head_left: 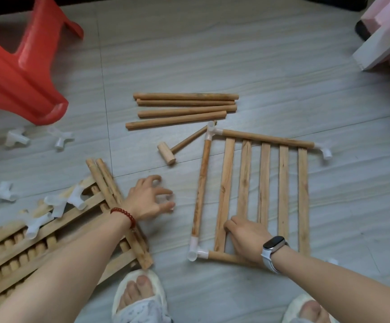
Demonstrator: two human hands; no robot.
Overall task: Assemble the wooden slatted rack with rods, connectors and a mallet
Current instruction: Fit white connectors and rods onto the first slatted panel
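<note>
My left hand (150, 198) pinches a translucent connector (166, 199) just left of the slatted panel (262, 194) on the floor. My right hand (247, 238) presses the panel's near slats, fingers bent. Mallet (175, 149) lies beyond the left hand, handle pointing far-right; left is nearer.

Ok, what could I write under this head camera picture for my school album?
Building a rack: right hand rests on the slatted panel, left hand picks up a connector, mallet nearby.
</note>
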